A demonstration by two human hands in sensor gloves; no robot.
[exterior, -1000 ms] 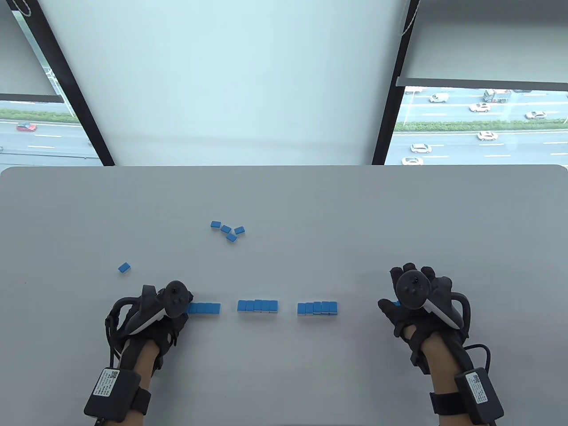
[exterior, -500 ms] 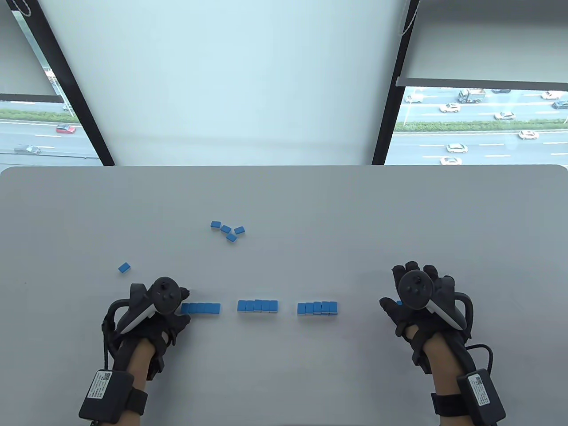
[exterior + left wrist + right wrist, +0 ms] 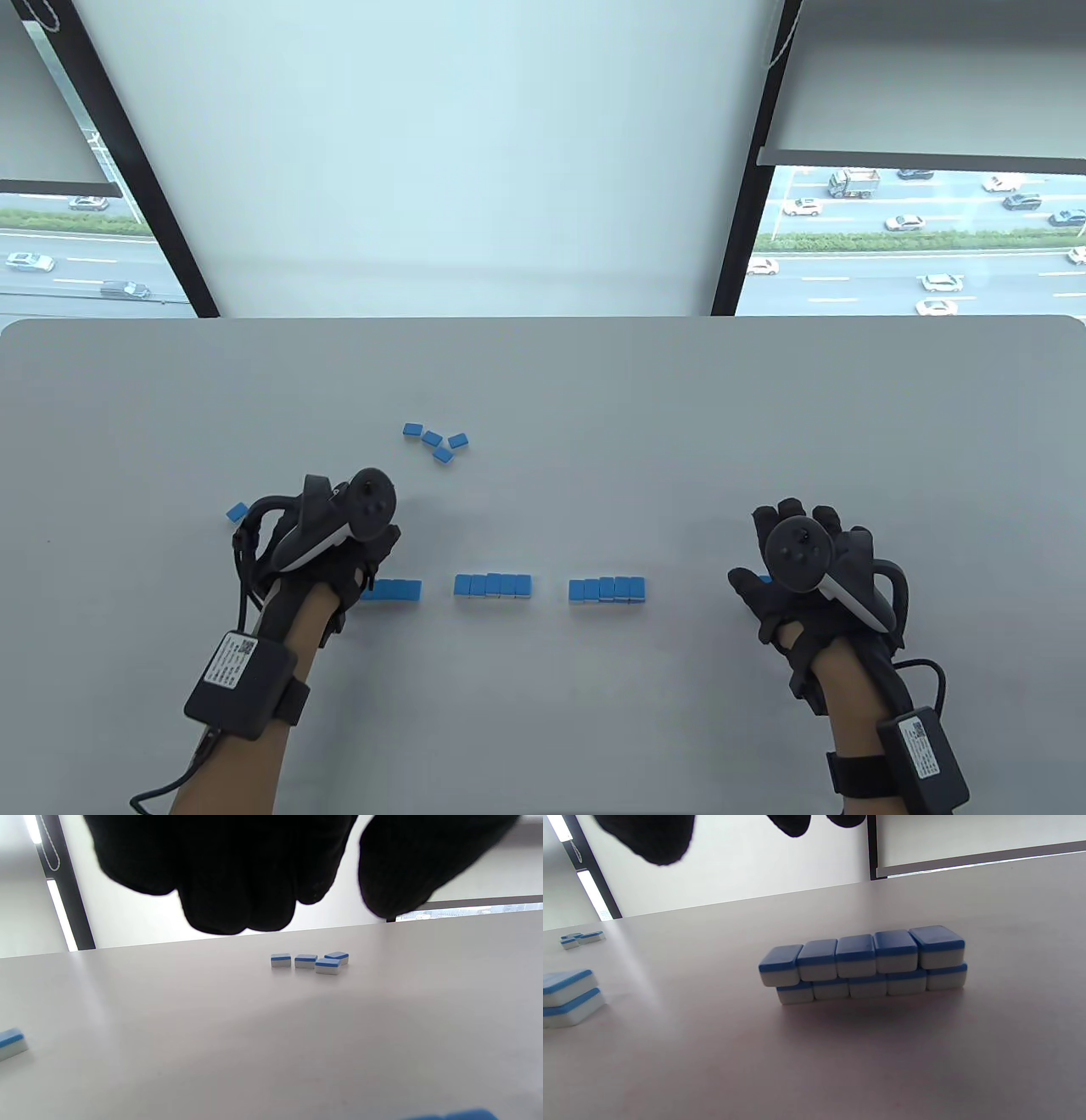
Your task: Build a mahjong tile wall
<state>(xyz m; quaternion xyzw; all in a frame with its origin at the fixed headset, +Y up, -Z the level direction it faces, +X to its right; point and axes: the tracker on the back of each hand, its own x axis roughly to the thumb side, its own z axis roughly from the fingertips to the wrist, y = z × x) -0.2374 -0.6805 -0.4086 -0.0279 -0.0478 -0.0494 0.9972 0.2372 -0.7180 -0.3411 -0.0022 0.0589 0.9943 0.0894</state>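
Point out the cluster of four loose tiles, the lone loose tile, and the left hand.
cluster of four loose tiles (image 3: 435,441): table view, tile at its middle.
lone loose tile (image 3: 237,511): table view, blue top.
left hand (image 3: 339,543): table view, glove back.

Looks like an upper-floor office or lab room. Plain pale grey surface (image 3: 543,382) set against tall windows with dark frames (image 3: 751,161) and a lowered white roller blind (image 3: 441,153). Far below, beyond the glass, a multi-lane road (image 3: 925,263) with cars and a green hedge strip (image 3: 916,241).
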